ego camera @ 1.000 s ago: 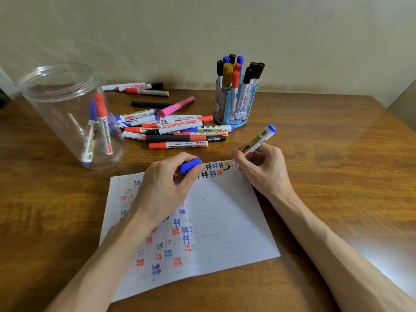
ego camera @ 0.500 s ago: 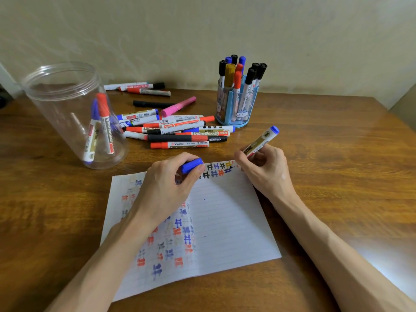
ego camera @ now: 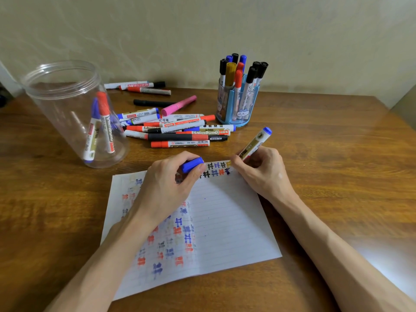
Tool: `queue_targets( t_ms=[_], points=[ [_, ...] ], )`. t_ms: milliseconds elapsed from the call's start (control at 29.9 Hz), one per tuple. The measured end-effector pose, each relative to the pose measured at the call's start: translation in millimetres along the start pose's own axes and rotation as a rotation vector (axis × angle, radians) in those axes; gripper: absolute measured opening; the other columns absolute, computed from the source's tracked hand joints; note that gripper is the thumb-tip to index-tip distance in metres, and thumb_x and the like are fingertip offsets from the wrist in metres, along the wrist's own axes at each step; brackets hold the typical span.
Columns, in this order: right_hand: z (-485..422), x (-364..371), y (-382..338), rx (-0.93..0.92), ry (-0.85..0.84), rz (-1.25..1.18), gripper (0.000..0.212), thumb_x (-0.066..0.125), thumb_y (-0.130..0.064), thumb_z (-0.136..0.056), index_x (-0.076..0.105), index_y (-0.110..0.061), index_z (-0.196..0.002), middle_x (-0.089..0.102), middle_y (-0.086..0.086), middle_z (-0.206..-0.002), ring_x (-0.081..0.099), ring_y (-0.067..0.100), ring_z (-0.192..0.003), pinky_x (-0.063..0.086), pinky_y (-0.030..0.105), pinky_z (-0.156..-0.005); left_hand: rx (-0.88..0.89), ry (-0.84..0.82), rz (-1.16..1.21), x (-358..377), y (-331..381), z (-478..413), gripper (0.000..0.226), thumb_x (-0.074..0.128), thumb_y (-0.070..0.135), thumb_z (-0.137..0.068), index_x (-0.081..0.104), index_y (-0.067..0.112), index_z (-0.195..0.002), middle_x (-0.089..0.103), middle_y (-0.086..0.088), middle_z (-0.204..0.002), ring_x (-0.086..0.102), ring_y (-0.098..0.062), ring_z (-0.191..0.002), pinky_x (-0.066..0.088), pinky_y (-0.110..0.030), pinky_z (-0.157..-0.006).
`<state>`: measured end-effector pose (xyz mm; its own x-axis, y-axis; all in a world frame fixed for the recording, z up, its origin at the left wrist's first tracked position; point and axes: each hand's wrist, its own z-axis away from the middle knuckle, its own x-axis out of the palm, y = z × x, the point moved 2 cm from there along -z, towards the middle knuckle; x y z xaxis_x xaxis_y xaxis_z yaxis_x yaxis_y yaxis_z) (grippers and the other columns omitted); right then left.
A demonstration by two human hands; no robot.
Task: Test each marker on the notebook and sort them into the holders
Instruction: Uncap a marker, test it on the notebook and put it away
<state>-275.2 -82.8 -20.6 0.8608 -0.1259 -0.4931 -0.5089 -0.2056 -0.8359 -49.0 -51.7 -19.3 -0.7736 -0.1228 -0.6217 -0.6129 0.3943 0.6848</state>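
Note:
My right hand (ego camera: pixel 262 174) grips a blue-ended marker (ego camera: pixel 255 144) with its tip down at the top right corner of the notebook page (ego camera: pixel 227 221), beside rows of coloured test marks. My left hand (ego camera: pixel 166 188) rests on the page and pinches the marker's blue cap (ego camera: pixel 192 164). A clear plastic jar (ego camera: pixel 74 113) at the left holds a blue and a red marker. A blue holder (ego camera: pixel 236 102) at the back holds several markers. A pile of loose markers (ego camera: pixel 177 129) lies between them.
The wooden table (ego camera: pixel 326 154) runs to a pale wall behind. Three more markers (ego camera: pixel 139 86) lie near the wall, with a black one (ego camera: pixel 153 102) and a pink one (ego camera: pixel 179 105) in front of them. Bare wood lies right of the page.
The marker tip has shifted slightly at the page's top right corner, where a fresh dark blue mark shows. My left hand has stayed put with the cap.

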Motion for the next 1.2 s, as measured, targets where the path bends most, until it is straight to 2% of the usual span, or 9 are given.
queue_targets(
  t_ms=[234,401,568,635,803,869,936,1103,1204],
  points=[
    [0.6,-2.9,-1.0,0.013,0.078,-0.035,0.023,0.072,-0.023,-0.095,0.071,-0.014,-0.073,0.073,-0.015,-0.066,0.062,0.009,-0.055,0.050,0.026,-0.053,-0.001,0.000,0.001,-0.8,1.1,0.4,0.031,0.057,0.050,-0.097,0.071,0.024,-0.108,0.071,0.015,-0.091,0.067,-0.010,-0.087,0.054,-0.031,-0.071],
    [0.9,-2.8,-1.6,0.006,0.077,-0.034,0.021,0.074,-0.025,-0.095,0.073,-0.014,-0.077,0.075,-0.005,-0.070,0.072,0.024,-0.068,0.057,0.038,-0.061,0.002,-0.008,-0.004,-1.1,1.7,0.3,0.034,0.056,0.051,-0.097,0.071,0.024,-0.109,0.071,0.015,-0.092,0.067,-0.008,-0.087,0.054,-0.028,-0.071],
    [-0.3,-0.7,0.0,0.009,0.029,0.003,0.022,0.073,-0.018,-0.094,0.068,-0.016,-0.072,0.064,-0.027,-0.057,0.057,-0.001,-0.051,0.039,0.011,-0.050,0.000,-0.012,0.005,-2.1,3.8,0.4,0.037,0.054,0.054,-0.095,0.071,0.024,-0.110,0.071,0.015,-0.092,0.066,-0.008,-0.087,0.054,-0.027,-0.071],
    [-0.5,-0.2,1.2,0.022,0.003,0.011,0.024,0.072,-0.017,-0.093,0.066,-0.018,-0.071,0.063,-0.028,-0.056,0.056,-0.002,-0.050,0.038,0.010,-0.049,0.006,-0.003,0.024,-3.3,4.6,0.6,0.034,0.056,0.051,-0.096,0.071,0.022,-0.108,0.071,0.013,-0.091,0.067,-0.010,-0.085,0.054,-0.027,-0.069],
    [-0.4,-4.9,-1.5,0.003,0.085,-0.147,0.014,0.072,-0.014,-0.095,0.073,-0.010,-0.082,0.070,-0.009,-0.064,0.061,0.005,-0.058,0.049,0.027,-0.055,0.023,0.011,0.038,-3.1,7.3,1.0,0.028,0.063,0.037,-0.098,0.072,0.019,-0.117,0.070,0.011,-0.100,0.063,-0.013,-0.084,0.052,-0.024,-0.065],
    [1.3,-7.4,-7.3,-0.013,0.082,-0.266,0.006,0.074,-0.013,-0.097,0.074,-0.007,-0.098,0.073,-0.004,-0.072,0.067,0.007,-0.062,0.053,0.023,-0.059,0.036,-0.013,0.034,-2.0,7.7,0.9,0.029,0.063,0.032,-0.099,0.071,0.018,-0.124,0.070,0.010,-0.107,0.062,-0.014,-0.085,0.051,-0.023,-0.066],
    [4.2,-7.2,-11.9,0.008,0.051,-0.368,0.017,0.075,-0.020,-0.098,0.070,-0.007,-0.106,0.076,0.004,-0.078,0.068,0.015,-0.063,0.054,0.023,-0.060,0.044,-0.036,0.043,-1.1,6.9,1.3,0.032,0.064,0.029,-0.098,0.070,0.018,-0.128,0.070,0.011,-0.111,0.063,-0.015,-0.088,0.052,-0.024,-0.069],
    [9.0,-4.4,-17.8,0.050,-0.057,-0.503,0.025,0.074,-0.033,-0.096,0.071,-0.010,-0.102,0.072,0.011,-0.078,0.062,0.022,-0.063,0.050,0.029,-0.058,-0.011,-0.049,0.121,-2.5,7.8,1.4,0.035,0.072,0.020,-0.094,0.064,0.026,-0.128,0.073,0.015,-0.112,0.068,-0.005,-0.103,0.053,-0.018,-0.075],
    [10.8,-2.2,-20.4,0.041,-0.097,-0.543,0.024,0.074,-0.034,-0.095,0.071,-0.012,-0.102,0.064,0.008,-0.070,0.055,0.019,-0.060,0.047,0.028,-0.057,-0.023,-0.055,0.139,-2.5,8.4,1.3,0.028,0.073,0.021,-0.093,0.062,0.024,-0.119,0.073,0.018,-0.107,0.070,-0.002,-0.100,0.056,-0.026,-0.075]
  ],
)
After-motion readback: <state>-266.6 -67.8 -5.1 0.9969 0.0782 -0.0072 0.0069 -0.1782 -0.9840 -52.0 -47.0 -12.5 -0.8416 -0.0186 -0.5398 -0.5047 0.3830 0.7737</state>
